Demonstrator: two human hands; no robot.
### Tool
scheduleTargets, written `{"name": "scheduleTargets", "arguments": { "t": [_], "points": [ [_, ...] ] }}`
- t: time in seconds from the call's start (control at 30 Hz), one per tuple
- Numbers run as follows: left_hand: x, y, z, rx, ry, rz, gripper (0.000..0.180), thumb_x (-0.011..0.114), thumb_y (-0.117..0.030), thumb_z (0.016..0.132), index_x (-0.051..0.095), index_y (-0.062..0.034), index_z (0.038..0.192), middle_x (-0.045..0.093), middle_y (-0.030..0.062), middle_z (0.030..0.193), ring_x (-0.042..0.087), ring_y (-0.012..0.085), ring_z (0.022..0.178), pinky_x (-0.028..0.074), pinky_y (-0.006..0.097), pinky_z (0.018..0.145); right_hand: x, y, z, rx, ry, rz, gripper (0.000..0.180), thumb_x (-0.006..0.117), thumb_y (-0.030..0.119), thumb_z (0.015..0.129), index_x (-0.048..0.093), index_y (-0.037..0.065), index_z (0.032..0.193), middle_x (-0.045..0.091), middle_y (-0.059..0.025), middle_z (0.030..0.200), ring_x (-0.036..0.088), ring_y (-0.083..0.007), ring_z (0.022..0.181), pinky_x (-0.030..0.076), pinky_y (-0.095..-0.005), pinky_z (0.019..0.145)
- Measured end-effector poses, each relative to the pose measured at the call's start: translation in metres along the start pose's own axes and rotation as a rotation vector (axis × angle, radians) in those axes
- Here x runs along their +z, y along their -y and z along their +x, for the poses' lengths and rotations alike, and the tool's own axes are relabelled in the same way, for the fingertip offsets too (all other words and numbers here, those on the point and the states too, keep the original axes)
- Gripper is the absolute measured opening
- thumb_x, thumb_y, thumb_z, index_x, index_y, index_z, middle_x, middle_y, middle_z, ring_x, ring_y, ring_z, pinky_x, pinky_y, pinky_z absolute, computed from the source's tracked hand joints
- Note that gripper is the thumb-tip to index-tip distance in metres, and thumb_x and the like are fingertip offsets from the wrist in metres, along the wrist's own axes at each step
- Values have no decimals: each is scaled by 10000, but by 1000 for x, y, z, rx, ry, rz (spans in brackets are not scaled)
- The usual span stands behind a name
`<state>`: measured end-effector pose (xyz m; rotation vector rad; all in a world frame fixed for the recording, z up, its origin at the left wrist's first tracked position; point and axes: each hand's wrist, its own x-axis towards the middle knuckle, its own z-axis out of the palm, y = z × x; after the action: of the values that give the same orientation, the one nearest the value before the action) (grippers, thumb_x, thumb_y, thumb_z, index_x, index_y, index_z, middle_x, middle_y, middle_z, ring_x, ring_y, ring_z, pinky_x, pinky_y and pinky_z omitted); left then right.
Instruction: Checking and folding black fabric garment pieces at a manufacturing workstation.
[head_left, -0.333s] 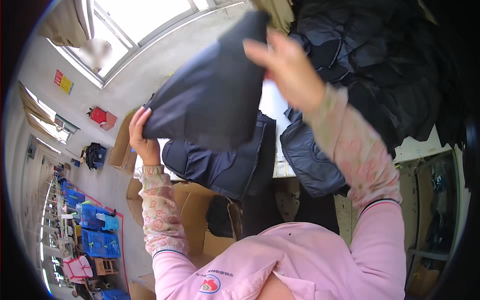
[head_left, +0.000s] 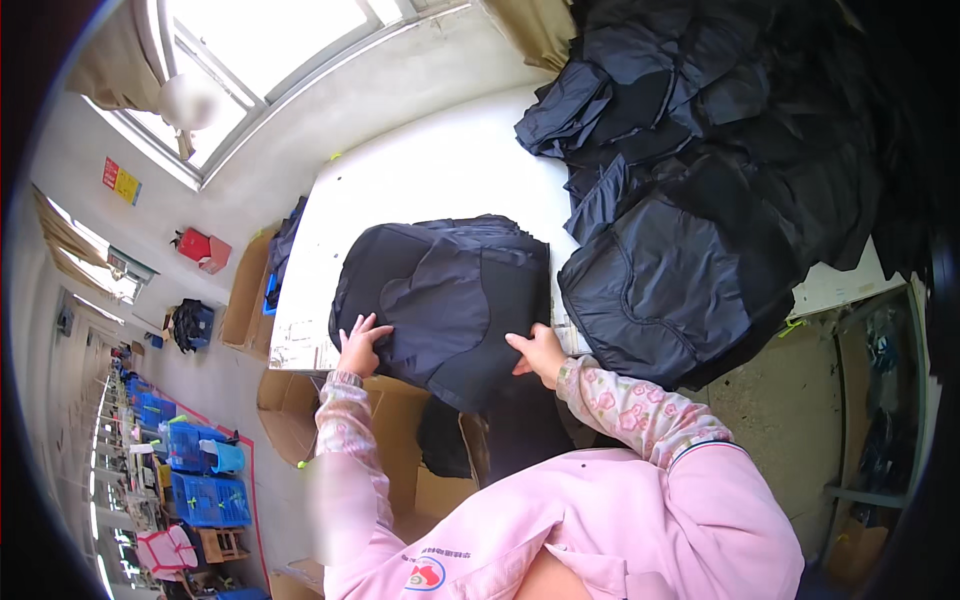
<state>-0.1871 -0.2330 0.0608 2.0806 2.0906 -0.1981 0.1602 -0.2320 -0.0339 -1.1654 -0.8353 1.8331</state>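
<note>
Dark fabric pieces (head_left: 445, 300) are stacked at the near edge of the white tabletop (head_left: 420, 180), pressed at either side by both hands, left (head_left: 358, 345) and right (head_left: 540, 352), fingers flat and unclenched; a larger black pile (head_left: 700, 180) lies alongside

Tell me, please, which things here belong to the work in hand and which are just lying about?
In hand: dark fabric piece, left hand, right hand, white table, dark fabric heap.
Lying about: cardboard boxes, blue crates, red box.
</note>
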Motion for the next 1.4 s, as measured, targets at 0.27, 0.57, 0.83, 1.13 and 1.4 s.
{"name": "scheduleTargets", "arguments": {
  "t": [0.27, 0.57, 0.83, 1.13, 1.4],
  "points": [
    [-32, -143, -31, 565, -77, -357, 749, 714, -352, 822, 362, -204, 1466, 180, 170, 1569, 116, 388, 1458, 104, 647, 1105, 5, 27, -5, -61, 49, -183, 364, 673, 251, 874, 508, -50, 998, 639, -156, 815, 637, -221, 521, 532, -326, 416],
    [78, -149, -5, 194, -210, -308, 854, 613, -604, 822, 291, -196, 1499, 186, 154, 1574, 118, 332, 1466, 46, 622, 1120, -20, 108, 79, -410, -99, -631, 290, 668, 310, 863, 592, 31, 882, 627, -91, 635, 625, -194, 501, 497, -337, 542],
    [75, -142, -9, 178, -173, -333, 852, 631, -588, 818, 291, -205, 1499, 189, 148, 1575, 114, 327, 1467, 34, 614, 1123, -206, 193, -35, -825, -898, -1399, 444, 763, 242, 739, 578, 125, 1125, 601, -123, 1103, 563, -333, 1061, 478, -439, 838],
    [23, -193, -6, 375, -439, -514, 739, 717, -399, 820, 395, -128, 1428, 317, 224, 1487, 255, 396, 1403, 179, 549, 1127, -341, 193, -122, -587, -1132, -928, 583, 758, 173, 775, 499, 88, 1290, 670, -92, 741, 658, -291, 776, 505, -350, 760],
    [-16, -309, -14, 802, -329, -771, 682, 768, -248, 799, 448, -82, 1378, 346, 218, 1453, 340, 397, 1349, 312, 438, 1094, -414, 180, -109, -273, -1161, -996, 653, 781, 308, 746, 526, 98, 1309, 595, -195, 1254, 569, -368, 1147, 452, -394, 965]
  ]
}}
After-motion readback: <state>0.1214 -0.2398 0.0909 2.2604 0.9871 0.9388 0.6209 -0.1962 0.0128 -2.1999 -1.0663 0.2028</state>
